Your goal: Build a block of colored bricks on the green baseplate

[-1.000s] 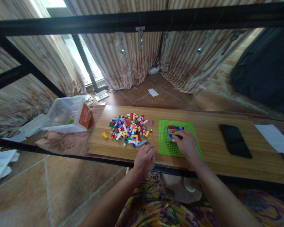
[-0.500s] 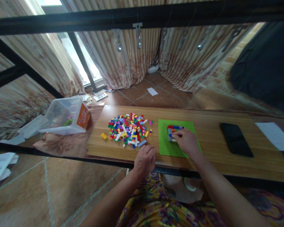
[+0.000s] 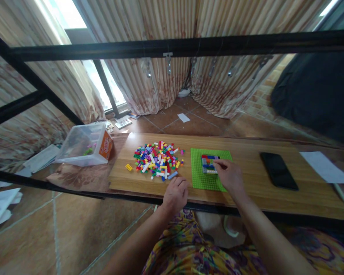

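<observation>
On the green baseplate point(image 3: 199, 181) stands a small block of joined toy bricks point(image 3: 209, 165), with red, blue, orange, grey and white among its colours. At its right side is my right hand point(image 3: 229, 176), thumb and forefinger pinched together; what they hold, if anything, is too small to make out. My left hand point(image 3: 175, 191) rests at the table's near edge with its fingers curled in, and nothing shows in it. Just beyond its knuckles lie a light blue brick point(image 3: 172, 175) and the heap of loose coloured bricks point(image 3: 156, 160).
A yellow brick point(image 3: 129, 167) lies left of the heap on the wooden table point(image 3: 246, 149). Further left stands a clear plastic box point(image 3: 83, 147) with an orange label. To the right are a black phone point(image 3: 278, 170) and white paper point(image 3: 326, 166). A black metal bar point(image 3: 117, 51) crosses beyond the table.
My right hand has shifted from the left part of the brick block to its right side, still pinched. My left hand stays in place. The camera view has tilted slightly.
</observation>
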`<state>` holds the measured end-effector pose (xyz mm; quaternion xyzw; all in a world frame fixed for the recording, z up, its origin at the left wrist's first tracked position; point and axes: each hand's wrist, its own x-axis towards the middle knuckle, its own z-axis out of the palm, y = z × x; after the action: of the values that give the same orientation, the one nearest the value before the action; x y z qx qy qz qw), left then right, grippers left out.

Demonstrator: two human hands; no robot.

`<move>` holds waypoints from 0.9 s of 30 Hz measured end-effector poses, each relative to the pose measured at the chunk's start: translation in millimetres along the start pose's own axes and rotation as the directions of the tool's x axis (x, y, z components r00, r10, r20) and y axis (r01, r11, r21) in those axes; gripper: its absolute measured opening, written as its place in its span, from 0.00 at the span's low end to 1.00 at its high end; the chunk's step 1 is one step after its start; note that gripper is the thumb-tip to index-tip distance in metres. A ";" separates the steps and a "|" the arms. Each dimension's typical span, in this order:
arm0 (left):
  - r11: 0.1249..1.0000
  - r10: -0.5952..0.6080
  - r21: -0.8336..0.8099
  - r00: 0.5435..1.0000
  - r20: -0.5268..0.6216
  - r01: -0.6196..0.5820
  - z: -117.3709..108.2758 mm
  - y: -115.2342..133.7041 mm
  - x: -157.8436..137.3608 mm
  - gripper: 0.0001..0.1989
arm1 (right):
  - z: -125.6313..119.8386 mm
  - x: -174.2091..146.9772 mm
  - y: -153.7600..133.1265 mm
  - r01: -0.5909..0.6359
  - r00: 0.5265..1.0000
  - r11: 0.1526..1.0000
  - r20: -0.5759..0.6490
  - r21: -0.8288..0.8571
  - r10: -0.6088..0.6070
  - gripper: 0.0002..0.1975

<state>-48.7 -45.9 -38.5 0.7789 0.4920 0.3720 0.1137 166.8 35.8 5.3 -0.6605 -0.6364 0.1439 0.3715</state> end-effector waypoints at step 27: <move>0.928 -0.281 0.096 0.846 -0.452 0.359 -89.7 -63.5 -19.3 0.08 | 35.5 -77.4 -39.6 0.176 0.940 0.969 0.263 0.171 -0.217 0.12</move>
<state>-158.6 -48.1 -19.4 0.5908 0.6591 0.4653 -0.0067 102.6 -30.0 -14.1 -0.5379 -0.7332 0.2434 0.3374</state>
